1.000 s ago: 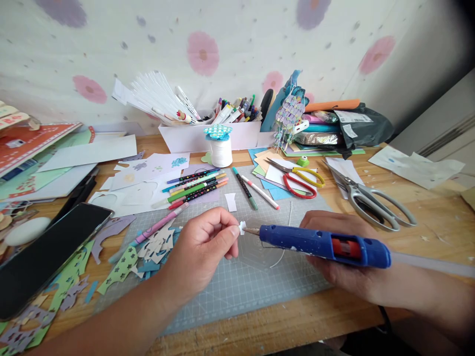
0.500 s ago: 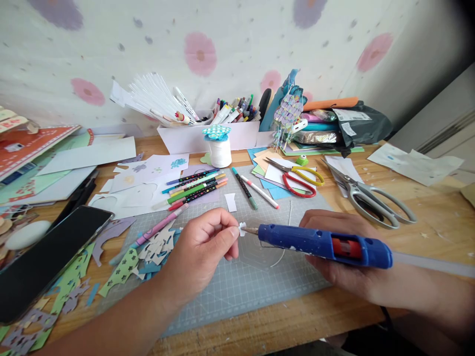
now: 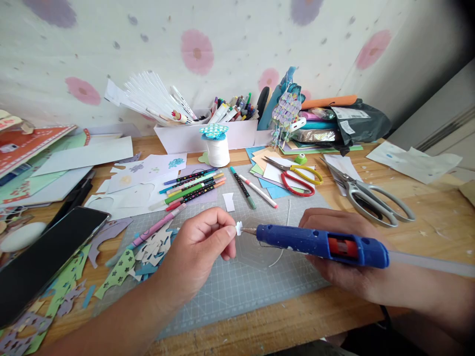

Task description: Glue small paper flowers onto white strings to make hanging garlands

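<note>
My left hand (image 3: 198, 252) pinches a tiny white paper cutout (image 3: 239, 228) between thumb and forefinger, above the grey cutting mat (image 3: 237, 287). My right hand (image 3: 339, 247) grips a blue hot glue gun (image 3: 322, 243), held level with its metal nozzle touching the cutout. A clear glue stick (image 3: 430, 261) juts out of the gun's back end to the right. A white string (image 3: 285, 232) lies on the mat below the gun.
Coloured markers (image 3: 193, 188) and paper scraps (image 3: 148, 249) lie left of the mat. A black phone (image 3: 40, 262) rests at far left. Red-and-yellow scissors (image 3: 299, 179) and large grey shears (image 3: 371, 198) sit behind my right hand. A white thread spool (image 3: 217, 148) and pen box (image 3: 222, 133) stand at the back.
Both hands, the cutout and the glue gun keep the same pose. Only the view has drifted slightly, shifting everything a little to the left.
</note>
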A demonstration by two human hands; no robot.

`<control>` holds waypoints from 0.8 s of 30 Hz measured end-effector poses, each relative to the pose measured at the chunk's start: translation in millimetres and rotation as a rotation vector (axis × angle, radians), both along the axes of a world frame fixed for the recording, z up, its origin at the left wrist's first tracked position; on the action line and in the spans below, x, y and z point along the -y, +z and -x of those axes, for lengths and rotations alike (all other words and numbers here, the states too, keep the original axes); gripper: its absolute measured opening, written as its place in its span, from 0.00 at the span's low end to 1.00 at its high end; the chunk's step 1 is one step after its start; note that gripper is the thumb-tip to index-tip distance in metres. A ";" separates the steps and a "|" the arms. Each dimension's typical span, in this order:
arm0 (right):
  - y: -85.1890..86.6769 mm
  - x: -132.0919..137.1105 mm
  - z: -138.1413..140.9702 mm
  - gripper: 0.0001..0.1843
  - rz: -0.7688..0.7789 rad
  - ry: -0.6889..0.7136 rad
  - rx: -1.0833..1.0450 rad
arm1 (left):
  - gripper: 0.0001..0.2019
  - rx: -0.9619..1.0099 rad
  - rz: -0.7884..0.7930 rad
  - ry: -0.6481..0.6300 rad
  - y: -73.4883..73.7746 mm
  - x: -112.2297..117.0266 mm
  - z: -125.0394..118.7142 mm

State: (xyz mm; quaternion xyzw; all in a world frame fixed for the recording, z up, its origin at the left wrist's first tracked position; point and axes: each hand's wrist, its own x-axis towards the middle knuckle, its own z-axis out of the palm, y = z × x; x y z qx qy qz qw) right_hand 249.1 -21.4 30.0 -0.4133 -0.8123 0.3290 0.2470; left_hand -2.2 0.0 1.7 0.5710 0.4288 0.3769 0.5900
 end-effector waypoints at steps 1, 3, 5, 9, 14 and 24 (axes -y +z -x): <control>-0.4 0.1 -0.2 0.06 0.001 -0.002 -0.002 | 0.09 0.002 -0.001 0.000 0.2 -0.1 -0.1; -0.7 0.0 -0.3 0.06 0.001 -0.005 -0.006 | 0.08 0.004 0.004 0.000 0.8 -0.2 -0.3; -0.8 0.0 0.2 0.07 0.002 -0.004 -0.014 | 0.08 0.000 0.010 -0.001 1.4 -0.3 -0.4; -1.5 1.0 1.5 0.07 -0.005 -0.006 -0.029 | 0.09 -0.017 0.015 -0.008 1.3 -0.1 0.0; -3.6 2.1 2.0 0.06 -0.018 -0.008 -0.028 | 0.09 -0.011 0.012 -0.008 -1.2 0.8 1.3; -1.2 0.8 0.9 0.04 -0.057 0.022 0.058 | 0.09 -0.008 0.018 -0.012 0.4 1.2 2.1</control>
